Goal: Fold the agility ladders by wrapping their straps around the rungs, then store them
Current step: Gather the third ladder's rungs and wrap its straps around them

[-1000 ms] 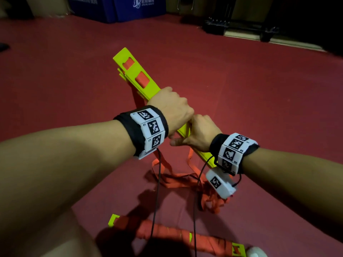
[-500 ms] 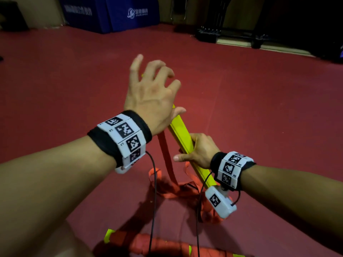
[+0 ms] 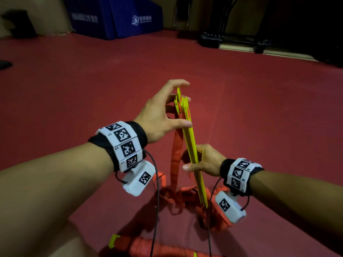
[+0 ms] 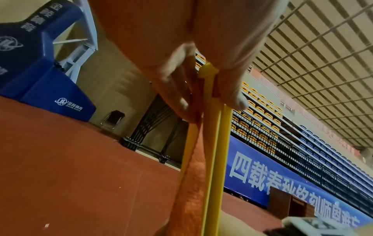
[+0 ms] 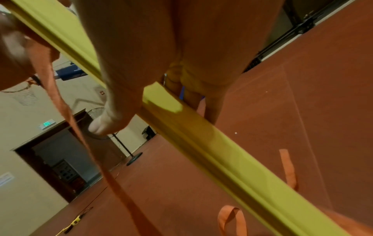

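Note:
A stack of yellow ladder rungs (image 3: 189, 141) stands edge-on and nearly upright above the red floor. My left hand (image 3: 183, 103) holds its top end, thumb on one side and fingers on the other, with the orange strap (image 3: 176, 154) caught under the fingers. The left wrist view shows the left hand (image 4: 210, 102) pinching rungs (image 4: 214, 143) and strap (image 4: 193, 175) together. My right hand (image 3: 191, 162) grips the stack lower down. In the right wrist view the right hand (image 5: 149, 111) wraps the rungs (image 5: 222, 159), and the strap (image 5: 66, 111) hangs free.
Loose orange strap lies piled on the floor (image 3: 172, 197) under the stack. A second ladder wrapped in orange strap (image 3: 157, 246) lies near my feet. Blue padded mats (image 3: 115, 17) and a black rack base (image 3: 209, 40) stand along the far wall.
My left hand let go of the rungs, rose open above them, then came down onto their top end. The stack has swung from slanting to nearly upright and edge-on; the right hand kept its grip.

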Action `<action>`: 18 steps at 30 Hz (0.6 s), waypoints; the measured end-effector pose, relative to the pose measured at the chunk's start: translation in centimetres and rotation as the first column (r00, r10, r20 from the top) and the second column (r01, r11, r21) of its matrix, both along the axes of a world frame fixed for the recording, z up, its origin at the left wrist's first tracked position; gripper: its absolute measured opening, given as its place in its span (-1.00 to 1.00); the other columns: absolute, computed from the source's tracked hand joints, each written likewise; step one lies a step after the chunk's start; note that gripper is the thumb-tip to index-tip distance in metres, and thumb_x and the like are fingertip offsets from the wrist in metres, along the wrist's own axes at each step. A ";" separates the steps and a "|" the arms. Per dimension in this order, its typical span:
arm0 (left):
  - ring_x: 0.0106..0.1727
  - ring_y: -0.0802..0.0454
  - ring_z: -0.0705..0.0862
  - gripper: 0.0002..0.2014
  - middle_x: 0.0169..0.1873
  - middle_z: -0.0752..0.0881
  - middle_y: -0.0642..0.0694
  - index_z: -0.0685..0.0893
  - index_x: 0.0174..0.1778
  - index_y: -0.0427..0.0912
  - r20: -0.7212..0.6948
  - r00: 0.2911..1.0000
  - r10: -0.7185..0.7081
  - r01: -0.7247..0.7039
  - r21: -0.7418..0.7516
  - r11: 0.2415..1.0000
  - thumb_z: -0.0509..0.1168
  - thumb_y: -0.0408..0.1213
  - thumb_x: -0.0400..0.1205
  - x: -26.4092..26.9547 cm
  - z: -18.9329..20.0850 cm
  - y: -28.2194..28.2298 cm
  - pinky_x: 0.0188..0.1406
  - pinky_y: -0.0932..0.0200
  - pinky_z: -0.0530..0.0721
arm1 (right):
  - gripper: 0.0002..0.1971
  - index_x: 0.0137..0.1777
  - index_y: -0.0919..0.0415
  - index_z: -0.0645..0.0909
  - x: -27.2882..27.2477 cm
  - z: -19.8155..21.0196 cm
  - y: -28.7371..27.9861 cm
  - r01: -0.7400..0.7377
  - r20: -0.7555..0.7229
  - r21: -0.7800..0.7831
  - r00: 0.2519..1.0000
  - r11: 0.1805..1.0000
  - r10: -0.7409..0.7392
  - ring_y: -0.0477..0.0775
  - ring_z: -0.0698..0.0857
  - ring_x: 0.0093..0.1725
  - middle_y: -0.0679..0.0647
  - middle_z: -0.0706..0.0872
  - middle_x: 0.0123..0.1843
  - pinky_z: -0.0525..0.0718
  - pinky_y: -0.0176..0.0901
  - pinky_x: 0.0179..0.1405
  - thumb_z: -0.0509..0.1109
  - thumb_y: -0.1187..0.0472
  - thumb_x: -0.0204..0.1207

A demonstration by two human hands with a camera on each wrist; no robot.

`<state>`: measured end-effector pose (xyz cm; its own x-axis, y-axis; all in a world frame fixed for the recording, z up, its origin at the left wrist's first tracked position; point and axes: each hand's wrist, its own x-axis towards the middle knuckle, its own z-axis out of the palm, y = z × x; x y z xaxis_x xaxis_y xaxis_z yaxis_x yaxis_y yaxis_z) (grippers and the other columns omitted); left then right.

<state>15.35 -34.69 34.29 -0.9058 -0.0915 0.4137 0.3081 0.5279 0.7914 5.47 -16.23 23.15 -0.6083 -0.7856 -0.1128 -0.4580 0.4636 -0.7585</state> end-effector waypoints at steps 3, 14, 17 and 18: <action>0.10 0.05 0.80 -0.23 0.09 0.81 -0.04 0.53 0.35 0.25 0.019 1.000 0.019 -0.019 -0.004 1.000 0.72 -0.31 0.31 -0.3 -0.6 0.1 0.23 -0.13 0.76 | -0.62 -0.16 0.08 0.64 0.4 1.3 -0.9 -0.030 -0.063 -0.014 0.998 0.999 0.029 -0.19 0.61 -0.37 -0.21 0.64 -0.38 0.59 -0.14 -0.23 0.66 -0.16 0.32; 0.12 0.08 0.72 -0.19 0.14 0.64 0.17 0.60 0.43 0.39 0.082 0.995 0.050 -0.046 -0.051 0.998 0.70 -0.33 0.34 -1.3 -1.9 0.8 0.33 -0.06 0.71 | -0.28 -0.19 0.21 0.66 -0.1 5.2 -2.8 0.062 -0.163 -0.215 0.982 0.975 -0.098 0.06 0.63 -0.27 0.31 0.77 -0.20 0.69 0.24 -0.14 0.60 -0.45 -0.01; 0.14 0.04 0.69 -0.20 0.04 0.58 0.14 0.59 0.48 0.35 0.089 0.994 0.063 -0.057 -0.071 0.996 0.68 -0.32 0.38 -1.5 -1.9 0.9 0.36 -0.06 0.68 | -0.20 -0.07 0.16 0.73 0.1 5.3 -2.9 0.105 -0.153 -0.210 0.978 0.972 -0.139 0.21 0.79 -0.08 0.19 0.83 -0.14 0.74 0.23 -0.06 0.55 -0.53 -0.06; 0.19 0.05 0.70 -0.19 0.07 0.62 0.10 0.58 0.49 0.35 0.089 0.994 0.066 -0.060 -0.071 0.996 0.68 -0.32 0.39 -1.5 -2.0 0.8 0.38 -0.05 0.67 | -0.24 -0.05 0.13 0.75 0.3 5.6 -2.9 0.108 -0.163 -0.215 0.976 0.971 -0.145 0.20 0.79 -0.05 0.13 0.84 -0.13 0.74 0.16 -0.05 0.58 -0.50 -0.03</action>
<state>13.83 -33.88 32.31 -0.9333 -0.1237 0.3372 0.2013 0.5974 0.7763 5.72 -19.10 28.73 -0.6998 -0.6963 0.1593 -0.5409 0.3708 -0.7550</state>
